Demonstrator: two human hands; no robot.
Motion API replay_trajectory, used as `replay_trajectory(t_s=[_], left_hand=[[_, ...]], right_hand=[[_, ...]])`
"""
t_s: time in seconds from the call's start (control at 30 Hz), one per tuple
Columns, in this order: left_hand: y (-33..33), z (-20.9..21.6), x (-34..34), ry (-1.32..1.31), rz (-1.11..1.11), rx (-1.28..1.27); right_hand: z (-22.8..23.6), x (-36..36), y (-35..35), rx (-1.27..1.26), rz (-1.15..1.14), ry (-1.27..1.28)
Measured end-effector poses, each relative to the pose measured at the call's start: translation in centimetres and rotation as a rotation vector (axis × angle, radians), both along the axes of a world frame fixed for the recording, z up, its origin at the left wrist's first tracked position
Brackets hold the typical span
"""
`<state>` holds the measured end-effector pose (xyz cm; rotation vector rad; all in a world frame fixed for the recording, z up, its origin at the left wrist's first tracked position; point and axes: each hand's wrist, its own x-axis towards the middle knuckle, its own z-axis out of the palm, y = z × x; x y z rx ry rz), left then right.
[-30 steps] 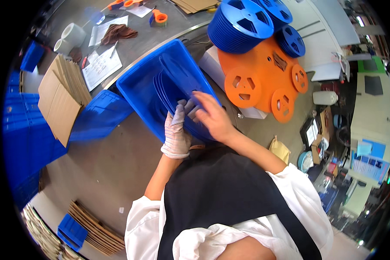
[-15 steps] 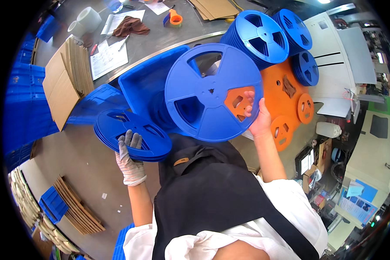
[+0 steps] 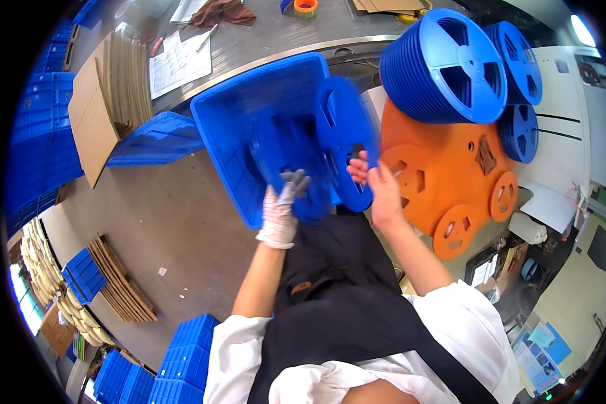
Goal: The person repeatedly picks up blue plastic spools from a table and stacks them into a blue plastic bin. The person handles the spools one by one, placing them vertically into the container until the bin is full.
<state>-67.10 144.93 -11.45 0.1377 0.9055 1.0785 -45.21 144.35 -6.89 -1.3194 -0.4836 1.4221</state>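
A blue plastic bin [image 3: 232, 118] lies tilted in front of me, with several blue reels [image 3: 296, 151] standing on edge inside it. My left hand [image 3: 281, 205], in a white glove, grips the near edge of one blue reel inside the bin. My bare right hand [image 3: 377, 185] holds the edge of another blue reel [image 3: 343, 128] at the bin's right side. My black apron shows below both forearms.
A stack of big blue reels [image 3: 444, 64] and smaller blue ones [image 3: 522, 131] stands right, above flat orange reels [image 3: 444, 175]. Folded cardboard [image 3: 97, 111], papers [image 3: 182, 60] and a blue lid [image 3: 155, 138] lie left. Blue crates [image 3: 182, 357] sit on the floor.
Half a second ago my right hand held a big blue reel up and my left hand a stack low left. Now both hands are at the bin with reels standing in it.
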Motion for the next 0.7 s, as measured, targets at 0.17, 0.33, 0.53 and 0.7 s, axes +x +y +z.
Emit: replay_trajectory(t_s=[0.17, 0.33, 0.53, 0.7], left_hand=[[0.4, -8.9, 3.6, -0.026, -0.108, -0.05], [1.5, -13.5, 1.6, -0.226, -0.001, -0.251], [-3.0, -20.5, -7.4, -0.103, -0.063, -0.154], [-4.2, -19.0, -11.4, -1.264, 0.922, -0.651]], right_hand=[[-6.9, -5.4, -0.5, 0.111, 0.473, -0.737], [-12.6, -9.3, -1.3, 0.152, 0.652, -0.862], [-15.2, -14.2, -1.3, 0.277, 0.743, -0.966], [-15.0, -16.8, -1.0, 0.286, 0.745, -0.973]])
